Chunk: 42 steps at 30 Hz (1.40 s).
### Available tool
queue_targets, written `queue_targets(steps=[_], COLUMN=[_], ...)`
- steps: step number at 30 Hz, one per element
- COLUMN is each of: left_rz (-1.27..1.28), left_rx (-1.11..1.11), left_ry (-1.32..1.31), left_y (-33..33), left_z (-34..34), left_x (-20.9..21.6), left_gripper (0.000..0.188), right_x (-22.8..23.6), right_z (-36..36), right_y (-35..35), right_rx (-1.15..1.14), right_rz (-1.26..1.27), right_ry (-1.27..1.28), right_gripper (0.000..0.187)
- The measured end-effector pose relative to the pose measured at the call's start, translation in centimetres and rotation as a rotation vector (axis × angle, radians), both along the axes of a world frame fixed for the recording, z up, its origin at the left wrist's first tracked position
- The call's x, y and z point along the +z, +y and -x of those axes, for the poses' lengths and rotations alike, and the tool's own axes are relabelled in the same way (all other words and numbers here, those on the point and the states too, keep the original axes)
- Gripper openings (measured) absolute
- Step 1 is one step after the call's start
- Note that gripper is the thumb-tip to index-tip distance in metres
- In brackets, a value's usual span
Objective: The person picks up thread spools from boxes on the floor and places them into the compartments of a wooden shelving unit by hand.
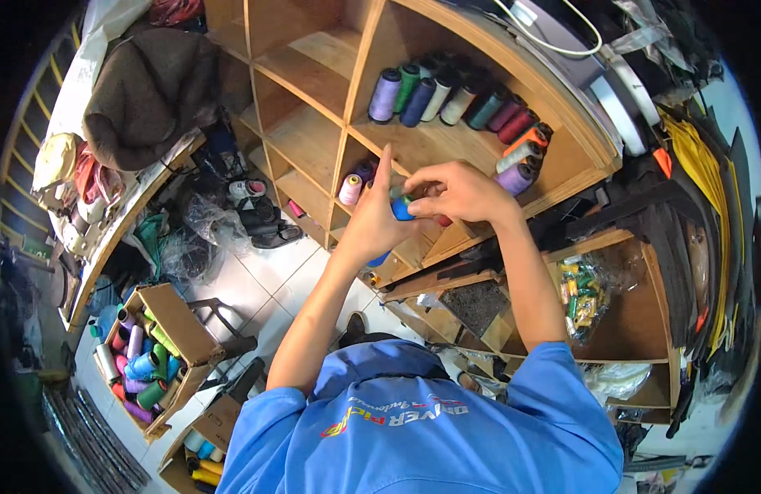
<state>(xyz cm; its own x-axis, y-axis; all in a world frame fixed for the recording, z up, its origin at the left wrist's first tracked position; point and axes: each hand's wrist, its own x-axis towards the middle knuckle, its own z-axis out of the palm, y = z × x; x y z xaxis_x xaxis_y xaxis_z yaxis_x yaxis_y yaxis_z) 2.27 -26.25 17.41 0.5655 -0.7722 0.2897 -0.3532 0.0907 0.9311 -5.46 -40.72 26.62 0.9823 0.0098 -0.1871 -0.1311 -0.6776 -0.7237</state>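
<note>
A blue thread spool (402, 209) is between my two hands, in front of the wooden cubby shelf (306, 62). My left hand (370, 218) holds it from the left, index finger pointing up. My right hand (464, 191) is bent over the spool from the right, thumb and fingertips pinched together close to its top. Whatever is in that pinch is too small to make out. A pink thread spool (351, 189) stands in a compartment just left of my left hand. Behind my hands, a larger compartment holds a lilac spool (385, 95) and several other coloured spools.
At lower left, a cardboard box (185, 325) is full of mixed thread spools. A brown cloth (150, 99) lies on the table at upper left. A plastic bag of small yellow and green spools (584, 298) rests on a lower shelf at right. Black and yellow zippers (697, 165) hang far right.
</note>
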Motion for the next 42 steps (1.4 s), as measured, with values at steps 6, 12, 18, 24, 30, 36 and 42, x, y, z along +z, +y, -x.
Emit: queue_targets(steps=[6, 12, 18, 24, 30, 36, 42], left_rz=[0.082, 0.063, 0.04, 0.04, 0.117, 0.01, -0.076], left_rx=[-0.055, -0.017, 0.058, 0.177, 0.209, 0.292, 0.562], left_ry=[0.132, 0.121, 0.108, 0.143, 0.157, 0.179, 0.263], left_y=[-0.5, -0.1, 1.2, 3.6, 4.6, 7.8, 17.2], left_z=[0.5, 0.9, 1.1, 0.0, -0.7, -0.1, 0.8], left_x=[-0.3, -2.0, -2.8, -4.1, -5.4, -5.3, -10.3], left_gripper=[0.114, 0.108, 0.103, 0.1, 0.098, 0.08, 0.037], right_x=[4.5, 3.2, -0.7, -0.2, -2.1, -1.3, -1.2], right_z=[0.3, -4.4, -7.9, -9.2, -8.7, -8.5, -10.5], right_y=[-6.9, -15.4, -26.8, -23.2, -23.1, -25.5, -12.6], right_rx=[-0.319, -0.68, -0.466, -0.396, -0.536, -0.515, -0.553], right_rz=[0.396, 0.974, 1.375, 1.276, 0.976, 0.781, 0.298], right_ry=[-0.052, -0.281, -0.214, -0.021, -0.395, -0.344, -0.53], right_gripper=[0.029, 0.025, 0.026, 0.023, 0.015, 0.019, 0.035])
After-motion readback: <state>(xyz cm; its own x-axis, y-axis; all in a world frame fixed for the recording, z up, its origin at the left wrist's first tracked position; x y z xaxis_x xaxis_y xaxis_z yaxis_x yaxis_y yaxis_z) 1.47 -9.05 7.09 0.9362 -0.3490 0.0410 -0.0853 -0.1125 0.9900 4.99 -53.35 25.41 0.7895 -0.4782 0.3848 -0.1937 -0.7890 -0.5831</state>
